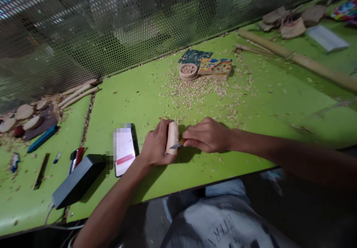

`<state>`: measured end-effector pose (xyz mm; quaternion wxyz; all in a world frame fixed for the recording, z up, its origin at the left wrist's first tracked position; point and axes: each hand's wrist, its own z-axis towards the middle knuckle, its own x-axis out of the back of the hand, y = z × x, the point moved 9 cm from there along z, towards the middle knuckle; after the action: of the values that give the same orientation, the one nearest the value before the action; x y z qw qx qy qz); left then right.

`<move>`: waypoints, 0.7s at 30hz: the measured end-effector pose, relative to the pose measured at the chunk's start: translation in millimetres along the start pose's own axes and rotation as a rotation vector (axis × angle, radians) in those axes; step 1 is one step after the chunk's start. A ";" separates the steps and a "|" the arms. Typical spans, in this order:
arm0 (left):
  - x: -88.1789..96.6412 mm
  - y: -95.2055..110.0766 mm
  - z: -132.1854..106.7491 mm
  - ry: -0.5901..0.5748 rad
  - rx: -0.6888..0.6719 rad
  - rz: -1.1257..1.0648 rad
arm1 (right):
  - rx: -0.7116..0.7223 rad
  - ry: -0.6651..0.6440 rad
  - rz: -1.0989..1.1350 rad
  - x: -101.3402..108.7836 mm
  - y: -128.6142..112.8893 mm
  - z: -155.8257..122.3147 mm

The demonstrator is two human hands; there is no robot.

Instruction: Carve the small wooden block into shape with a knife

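Note:
A pale, thick round of wood (172,136) stands on its edge in my left hand (157,142), whose fingers wrap its left side just above the green table. My right hand (205,134) is closed around the handle of a small carving knife (176,144). The knife's short blade points left and lies against the lower right part of the wood. Most of the handle is hidden inside my fingers. Beyond my hands, a carved wooden disc (188,71) sits among loose shavings, beside a colourful painted block (216,67).
A phone (124,150) lies left of my left hand, with a dark box (79,181) on a cable beyond it. Wood slices (25,112) and a blue tool (42,139) lie far left. A long pole (312,67) crosses the right side. Perforated mesh (134,28) borders the back.

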<state>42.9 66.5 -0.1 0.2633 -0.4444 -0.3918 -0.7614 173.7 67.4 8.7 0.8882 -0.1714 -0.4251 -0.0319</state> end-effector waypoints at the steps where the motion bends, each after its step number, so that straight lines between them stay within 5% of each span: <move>1: 0.4 -0.4 0.2 0.005 0.000 0.003 | 0.001 -0.004 -0.006 -0.6 0.0 -0.4; 21: 6.5 1.0 0.5 0.030 0.014 0.018 | -0.058 0.000 0.050 -0.1 5.1 0.1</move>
<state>40.8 66.1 6.2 0.2791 -0.4346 -0.3889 -0.7629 174.6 72.2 7.3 0.8834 -0.2074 -0.4196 -0.0218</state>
